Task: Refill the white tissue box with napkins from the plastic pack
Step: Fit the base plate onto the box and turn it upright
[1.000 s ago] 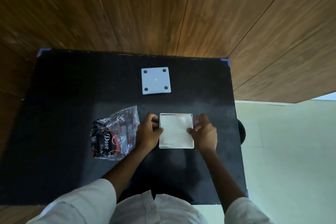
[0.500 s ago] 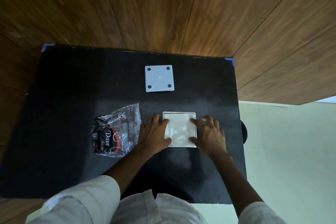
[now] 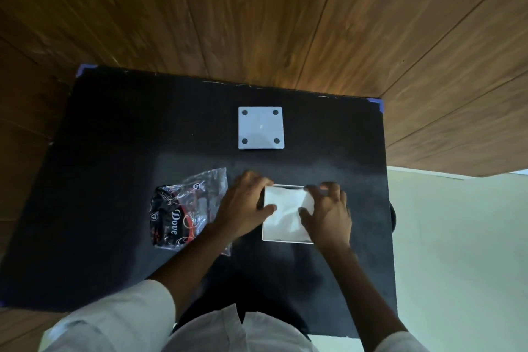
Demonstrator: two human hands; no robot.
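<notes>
The white tissue box (image 3: pixel 285 240) stands open on the black table (image 3: pixel 114 151), right of centre near the front, with white napkins (image 3: pixel 285 213) lying crumpled inside. My left hand (image 3: pixel 243 204) clasps the box's left side, fingers over the far left corner and thumb pressed onto the napkins. My right hand (image 3: pixel 328 214) holds the right side the same way, its thumb on the napkins. The clear plastic pack (image 3: pixel 183 211) with black and red print lies flattened just left of my left hand.
A white square panel (image 3: pixel 261 128) with a dark dot in each corner lies flat behind the box, toward the table's far edge. A wooden wall rises behind the table. A dark round object (image 3: pixel 393 216) pokes out past the table's right edge.
Both hands went from flanking the box's sides to reaching over it, with thumbs now pressing on the napkins. The napkins look more rumpled. The pack and panel stayed put.
</notes>
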